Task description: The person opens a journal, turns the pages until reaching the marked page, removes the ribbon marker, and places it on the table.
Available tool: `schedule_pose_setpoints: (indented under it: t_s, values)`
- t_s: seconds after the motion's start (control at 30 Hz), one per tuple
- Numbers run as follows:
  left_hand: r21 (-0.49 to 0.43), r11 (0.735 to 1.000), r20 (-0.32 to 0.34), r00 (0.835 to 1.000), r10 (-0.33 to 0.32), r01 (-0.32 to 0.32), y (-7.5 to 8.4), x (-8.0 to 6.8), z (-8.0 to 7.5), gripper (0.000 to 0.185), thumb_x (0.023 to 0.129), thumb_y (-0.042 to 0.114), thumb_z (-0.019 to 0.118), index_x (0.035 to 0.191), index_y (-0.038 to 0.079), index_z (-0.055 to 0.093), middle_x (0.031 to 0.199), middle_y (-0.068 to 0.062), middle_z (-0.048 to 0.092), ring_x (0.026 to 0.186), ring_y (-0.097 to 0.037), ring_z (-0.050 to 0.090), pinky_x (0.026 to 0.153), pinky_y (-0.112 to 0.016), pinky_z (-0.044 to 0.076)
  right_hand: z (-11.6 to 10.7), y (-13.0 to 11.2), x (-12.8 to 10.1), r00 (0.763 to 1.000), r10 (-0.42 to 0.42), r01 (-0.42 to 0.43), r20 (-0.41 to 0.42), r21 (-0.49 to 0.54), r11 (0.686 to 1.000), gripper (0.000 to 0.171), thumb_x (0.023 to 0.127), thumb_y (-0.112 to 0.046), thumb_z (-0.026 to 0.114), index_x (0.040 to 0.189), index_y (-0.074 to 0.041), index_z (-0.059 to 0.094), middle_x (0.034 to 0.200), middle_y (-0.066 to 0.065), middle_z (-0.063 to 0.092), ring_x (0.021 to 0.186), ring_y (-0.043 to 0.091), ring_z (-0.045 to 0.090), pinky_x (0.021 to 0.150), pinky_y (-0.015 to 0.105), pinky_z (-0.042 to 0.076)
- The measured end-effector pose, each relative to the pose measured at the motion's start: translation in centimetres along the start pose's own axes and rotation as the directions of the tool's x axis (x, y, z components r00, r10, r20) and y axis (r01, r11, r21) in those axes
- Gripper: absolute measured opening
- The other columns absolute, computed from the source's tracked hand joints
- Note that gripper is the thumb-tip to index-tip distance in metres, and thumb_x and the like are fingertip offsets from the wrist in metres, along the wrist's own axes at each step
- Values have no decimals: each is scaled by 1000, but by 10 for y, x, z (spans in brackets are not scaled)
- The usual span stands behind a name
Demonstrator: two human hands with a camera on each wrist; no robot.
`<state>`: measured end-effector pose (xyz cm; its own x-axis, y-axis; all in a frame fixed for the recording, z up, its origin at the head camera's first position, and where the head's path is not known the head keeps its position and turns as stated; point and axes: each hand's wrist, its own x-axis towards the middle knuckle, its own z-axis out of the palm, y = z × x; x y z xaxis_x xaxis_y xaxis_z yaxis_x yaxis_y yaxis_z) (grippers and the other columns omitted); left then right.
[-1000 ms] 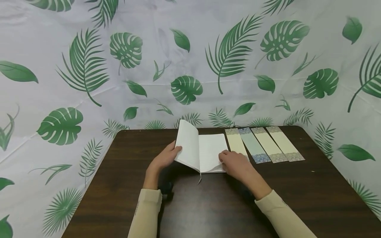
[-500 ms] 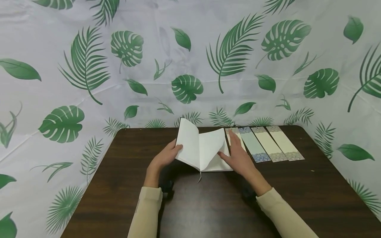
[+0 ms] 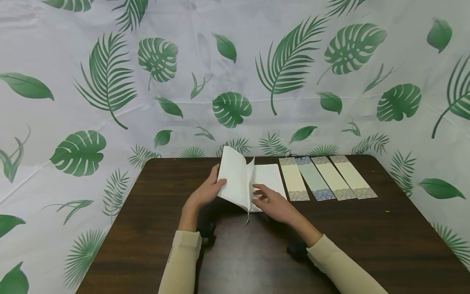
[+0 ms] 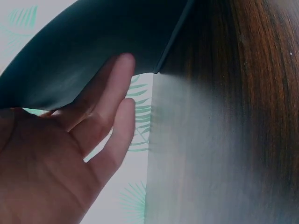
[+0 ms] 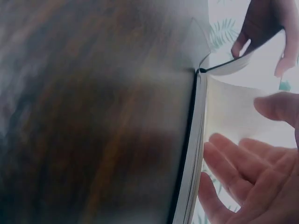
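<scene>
A dark-covered notebook (image 3: 270,179) lies open on the table, its left half raised at a slant. My left hand (image 3: 205,191) grips that left half, thumb on the white page and fingers behind the dark cover (image 4: 100,39). One upright page (image 3: 251,179) stands near the spine. Beside it, over the right-hand pages, is my right hand (image 3: 273,204), its fingers loosely bent and thumb apart; in the right wrist view the fingers (image 5: 238,163) hold nothing, and whether they touch the page is unclear. A ribbon (image 3: 247,219) hangs from the spine.
Several bookmarks lie side by side right of the notebook, among them a cream one (image 3: 295,179) and a pale green one (image 3: 315,178). The dark wooden table (image 3: 235,261) meets a leaf-print cloth (image 3: 191,122) at its back edge.
My right hand lifted a right-hand page and moved left with it toward the spine. That page now stands upright, exposing the lined page beneath. My left hand keeps its hold.
</scene>
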<state>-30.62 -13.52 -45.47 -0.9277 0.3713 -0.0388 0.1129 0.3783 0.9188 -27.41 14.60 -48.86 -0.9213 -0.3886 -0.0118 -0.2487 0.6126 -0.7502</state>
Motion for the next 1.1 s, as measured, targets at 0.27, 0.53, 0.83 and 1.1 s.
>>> schedule_pose_setpoints:
  t_s: [0.27, 0.53, 0.83, 1.1]
  values:
    - [48, 991, -54, 990, 128, -126, -1, 3, 1, 42, 113, 14, 44, 155, 11, 40, 150, -20, 49, 115, -32, 62, 98, -46, 52, 4, -1, 1, 991, -95, 112, 99, -183, 977, 66, 107, -35, 68, 167, -27, 42, 150, 11, 64, 135, 34, 61, 108, 58, 51]
    - [48, 996, -103, 992, 75, -70, 2, 1, 2, 39, 116, 42, 44, 118, 7, 62, 102, -11, 64, 85, -20, 63, 79, -34, 52, 2, -8, -2, 981, -103, 145, 162, -277, 950, 74, 106, -39, 69, 170, -34, 33, 160, 11, 56, 138, 37, 56, 110, 62, 48]
    - [163, 986, -104, 993, 54, -36, 3, 1, -1, 23, 113, 29, 56, 109, 7, 59, 103, -12, 63, 90, -21, 62, 78, -33, 50, -6, -2, 1, 989, -75, 100, 130, -198, 975, 92, 104, -40, 69, 174, -18, 14, 155, 17, 59, 144, 45, 53, 112, 69, 43]
    - [182, 982, -100, 993, 61, -42, 4, 0, -1, 18, 112, 25, 57, 111, 8, 53, 105, -13, 60, 90, -20, 63, 79, -32, 50, -12, 5, -5, 986, -71, 128, 151, -409, 904, 68, 106, -37, 67, 166, -15, 42, 168, 14, 47, 153, 38, 47, 120, 61, 41]
